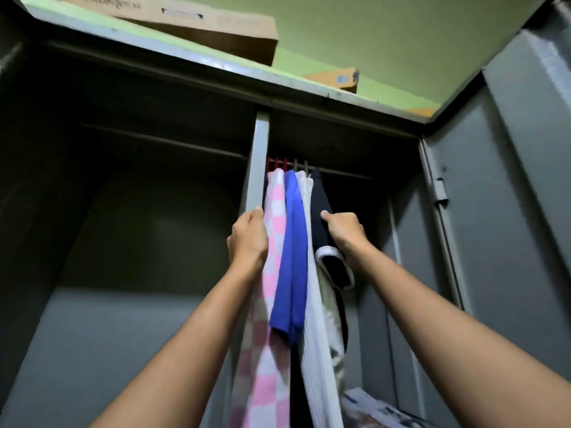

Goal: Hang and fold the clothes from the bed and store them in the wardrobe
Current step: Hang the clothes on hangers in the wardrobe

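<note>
- Nearest us, low on the right, a patterned cloth [370,406] lies inside the wardrobe [216,67].
- The hung clothes drop lengthwise between our forearms. From left to right they are a pink checked garment [273,381], a blue garment [292,257], a white ribbed garment [315,319] and a black garment [319,199].
- Our left hand [248,239] curls at the checked garment's left edge against the divider post [259,149]; whether it holds cloth or post we cannot tell.
- Our right hand [344,231] clenches the black garment.
- Beyond, the red hanger hooks [276,162] crowd the left end of the rail [346,173]. We judge the room for sliding lies rightward, toward the open door [509,211].
</note>
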Tool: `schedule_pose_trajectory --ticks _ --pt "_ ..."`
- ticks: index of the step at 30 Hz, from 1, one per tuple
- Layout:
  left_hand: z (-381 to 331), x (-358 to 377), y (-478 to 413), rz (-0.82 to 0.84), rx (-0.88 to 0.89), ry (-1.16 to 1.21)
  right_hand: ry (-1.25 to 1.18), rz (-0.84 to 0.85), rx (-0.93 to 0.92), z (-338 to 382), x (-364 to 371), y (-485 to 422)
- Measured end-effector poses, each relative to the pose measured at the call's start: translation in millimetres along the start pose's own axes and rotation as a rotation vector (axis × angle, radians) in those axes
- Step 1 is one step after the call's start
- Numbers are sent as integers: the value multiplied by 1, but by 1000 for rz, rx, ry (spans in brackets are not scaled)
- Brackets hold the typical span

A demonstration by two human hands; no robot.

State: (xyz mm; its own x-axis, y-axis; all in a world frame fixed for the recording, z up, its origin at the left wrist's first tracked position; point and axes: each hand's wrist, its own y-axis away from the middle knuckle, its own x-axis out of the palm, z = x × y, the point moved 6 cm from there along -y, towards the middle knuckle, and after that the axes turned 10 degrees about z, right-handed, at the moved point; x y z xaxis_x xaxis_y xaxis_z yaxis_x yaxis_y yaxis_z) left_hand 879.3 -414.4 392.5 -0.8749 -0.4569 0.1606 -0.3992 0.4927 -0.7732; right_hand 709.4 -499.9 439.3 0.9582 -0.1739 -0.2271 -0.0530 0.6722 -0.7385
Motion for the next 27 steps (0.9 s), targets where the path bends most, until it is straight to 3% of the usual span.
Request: schedule_pose_trajectory --ticks 4,9,12,17,27 --pt "4 19 44 115 -76 114 46 81 104 -25 -3 76" --pt "-3 74 115 309 -198 438 -23 141 320 -38 -41 190" --pt "-26 115 170 439 -304 584 -47 6 425 -35 -94 249" --pt "-93 177 278 639 -416 812 45 -361 482 8 -210 358" --pt "-301 224 576 1204 -591 1141 323 -895 644 137 -398 630"
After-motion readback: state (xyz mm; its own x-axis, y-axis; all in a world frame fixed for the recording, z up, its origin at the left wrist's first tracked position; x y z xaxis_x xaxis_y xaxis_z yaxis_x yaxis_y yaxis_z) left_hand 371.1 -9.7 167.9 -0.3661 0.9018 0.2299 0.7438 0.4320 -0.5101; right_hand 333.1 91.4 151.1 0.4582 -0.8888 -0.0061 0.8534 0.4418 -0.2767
